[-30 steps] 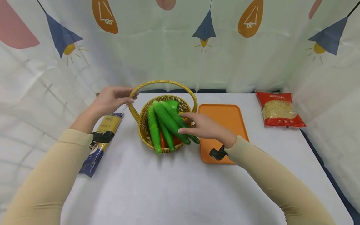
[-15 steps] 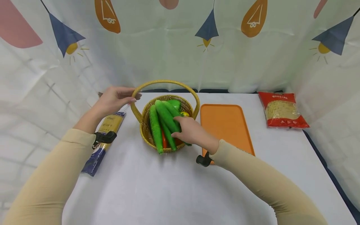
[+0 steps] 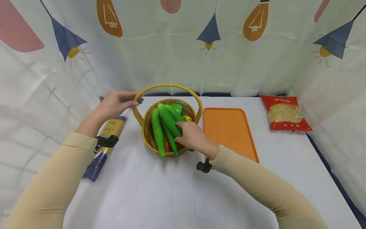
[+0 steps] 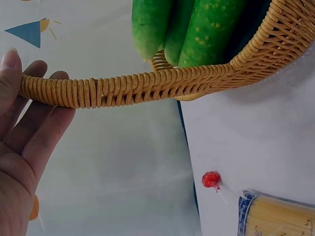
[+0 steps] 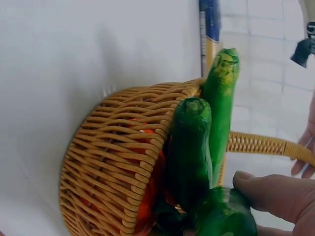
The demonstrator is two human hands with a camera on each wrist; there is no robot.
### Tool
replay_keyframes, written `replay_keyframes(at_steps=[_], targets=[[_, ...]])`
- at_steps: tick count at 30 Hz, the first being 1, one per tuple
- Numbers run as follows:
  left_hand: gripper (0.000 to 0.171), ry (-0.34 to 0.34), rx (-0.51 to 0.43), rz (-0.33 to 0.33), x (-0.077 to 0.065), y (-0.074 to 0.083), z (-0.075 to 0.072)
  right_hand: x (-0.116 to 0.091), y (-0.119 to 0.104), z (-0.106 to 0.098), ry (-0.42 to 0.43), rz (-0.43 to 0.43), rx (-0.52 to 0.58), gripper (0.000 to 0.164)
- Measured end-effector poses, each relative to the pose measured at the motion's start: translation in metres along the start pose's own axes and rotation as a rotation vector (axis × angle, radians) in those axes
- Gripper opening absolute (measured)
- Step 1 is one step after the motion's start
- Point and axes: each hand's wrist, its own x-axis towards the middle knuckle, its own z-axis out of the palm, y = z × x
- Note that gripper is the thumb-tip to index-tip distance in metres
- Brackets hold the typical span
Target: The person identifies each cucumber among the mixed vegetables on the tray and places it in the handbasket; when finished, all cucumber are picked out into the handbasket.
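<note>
In the head view, a wicker basket (image 3: 146, 135) holds several long green cucumbers (image 3: 157, 130). Behind them sits a green pepper (image 3: 178, 108), and orange-red pieces (image 3: 166, 144) show between and below. My left hand (image 3: 117, 103) holds the left side of the arched basket handle (image 3: 168, 85); the left wrist view shows thumb and fingers around the wicker. My right hand (image 3: 191, 135) grips a cucumber at the basket's right side. Seen by the right wrist camera, the thumb (image 5: 268, 191) presses against that dark green cucumber (image 5: 226, 214), its lower side hidden.
An orange tray (image 3: 228, 127) lies right of the basket, partly under my right forearm. A red bag of pasta (image 3: 286, 114) is at the far right. Left of the basket lies a packet of long noodles (image 3: 111, 127), beside a small red round thing (image 4: 210, 179). A patterned curtain (image 3: 183, 57) stands behind.
My right hand has moved left and down onto the cucumbers and now grips one. The left hand stays on the handle, and the basket stands in place.
</note>
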Motion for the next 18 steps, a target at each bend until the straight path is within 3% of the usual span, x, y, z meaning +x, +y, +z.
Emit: replay_keyframes(at_steps=[4, 11, 18], targets=[[0.039, -0.005, -0.004, -0.004, -0.001, 0.0, 0.0, 0.001, 0.006, -0.002, -0.015, 0.01, 0.119, 0.061], [0.038, 0.0, -0.001, -0.005, -0.001, -0.001, -0.001, -0.001, 0.019, -0.009, -0.124, 0.059, 0.459, 0.06], [0.039, -0.002, -0.012, -0.001, -0.001, -0.002, 0.0, -0.019, 0.047, -0.026, -0.19, 0.016, 0.64, 0.056]])
